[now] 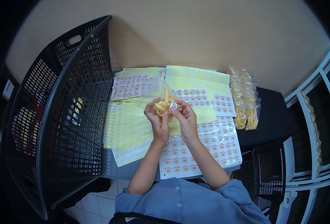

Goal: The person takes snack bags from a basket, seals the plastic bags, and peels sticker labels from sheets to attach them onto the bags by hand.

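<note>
In the head view, a clear plastic bag of yellow stick-shaped snacks point(166, 94) is held up over the middle of the table. My left hand point(158, 121) is closed around its lower left side, thumb in front. My right hand point(186, 118) is closed at the bag's right side, its thumb and finger pinching a small round white sticker point(173, 106) against or just in front of the plastic. I cannot tell whether the sticker is stuck down. Below the hands lies a white sheet of round orange-and-pink stickers point(200, 149).
More sticker sheets point(129, 84) and yellow backing paper point(129, 123) spread across the table. Filled snack bags point(245, 100) lie in overlapping rows at the right. A tall black perforated basket point(75, 112) stands at left; another black basket point(271, 171) sits lower right. A wall borders the back.
</note>
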Tool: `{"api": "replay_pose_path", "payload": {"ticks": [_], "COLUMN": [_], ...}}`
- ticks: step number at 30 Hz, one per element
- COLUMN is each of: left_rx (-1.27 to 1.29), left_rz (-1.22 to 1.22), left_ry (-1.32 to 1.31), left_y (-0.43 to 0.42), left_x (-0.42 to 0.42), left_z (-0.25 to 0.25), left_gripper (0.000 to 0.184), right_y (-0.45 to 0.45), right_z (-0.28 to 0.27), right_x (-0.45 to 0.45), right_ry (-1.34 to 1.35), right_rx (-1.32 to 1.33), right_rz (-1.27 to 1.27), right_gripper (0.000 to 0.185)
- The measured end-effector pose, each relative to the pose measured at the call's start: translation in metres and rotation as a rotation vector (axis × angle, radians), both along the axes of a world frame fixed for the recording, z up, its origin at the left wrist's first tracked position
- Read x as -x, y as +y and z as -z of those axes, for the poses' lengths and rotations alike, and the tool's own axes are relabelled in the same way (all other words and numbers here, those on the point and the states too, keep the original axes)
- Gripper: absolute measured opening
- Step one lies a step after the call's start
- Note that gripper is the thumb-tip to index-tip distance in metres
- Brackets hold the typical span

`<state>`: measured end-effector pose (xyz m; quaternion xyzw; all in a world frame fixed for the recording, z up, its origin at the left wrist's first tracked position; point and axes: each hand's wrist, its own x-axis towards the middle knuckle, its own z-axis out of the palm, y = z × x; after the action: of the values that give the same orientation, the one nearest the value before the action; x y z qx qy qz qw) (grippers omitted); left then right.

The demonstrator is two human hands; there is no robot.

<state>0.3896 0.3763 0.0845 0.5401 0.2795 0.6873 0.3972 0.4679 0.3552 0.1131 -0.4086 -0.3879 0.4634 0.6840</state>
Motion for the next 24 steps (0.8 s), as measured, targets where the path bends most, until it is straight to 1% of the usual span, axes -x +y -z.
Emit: {"api": "replay_pose_path", "payload": {"ticks": [5,7,9,10,11,12,13,15,19,22,24], "left_rx": [0.003,0.012,0.018,0.024,0.022,0.015,0.008,0.009,0.021,0.004,0.022], "left_rz": [-0.018,0.001,0.005,0.009,0.006,-0.008,-0.021,-0.023,-0.009,-0.038,-0.035], "left_ry": [0.016,-0.037,-0.050,-0.061,-0.062,-0.036,-0.009,-0.010,-0.044,0.005,-0.005], "left_y": [-0.002,-0.002,-0.003,-0.002,-0.002,-0.001,-0.001,-0.001,-0.001,0.002,0.002], "left_x": [-0.001,-0.002,-0.003,-0.003,-0.002,-0.002,-0.001,-0.001,-0.001,0.001,0.001], "left_z": [-0.002,-0.001,0.000,0.000,0.001,0.002,0.002,0.002,0.003,0.007,0.007], "left_gripper": [0.047,0.047,0.047,0.048,0.048,0.048,0.048,0.047,0.047,0.045,0.045], "right_y": [0.001,0.003,0.004,0.004,0.002,0.001,0.002,0.004,0.002,0.003,0.006], "right_z": [0.001,0.007,0.013,0.011,0.009,0.007,0.008,0.008,0.001,0.003,0.007], "right_x": [0.003,0.002,0.002,0.002,0.001,0.001,0.000,-0.002,0.001,0.000,-0.001], "right_ry": [0.102,0.123,-0.010,-0.011,-0.073,-0.133,-0.134,-0.256,-0.214,-0.272,-0.656], "right_rx": [-0.011,0.000,-0.080,-0.082,-0.102,-0.119,-0.120,-0.143,-0.125,-0.077,-0.198], "right_rz": [0.066,0.074,0.109,0.107,0.109,0.112,0.110,0.139,0.134,0.143,0.412], "right_gripper": [0.021,0.021,0.020,0.020,0.017,0.015,0.015,0.010,0.008,0.009,0.010]}}
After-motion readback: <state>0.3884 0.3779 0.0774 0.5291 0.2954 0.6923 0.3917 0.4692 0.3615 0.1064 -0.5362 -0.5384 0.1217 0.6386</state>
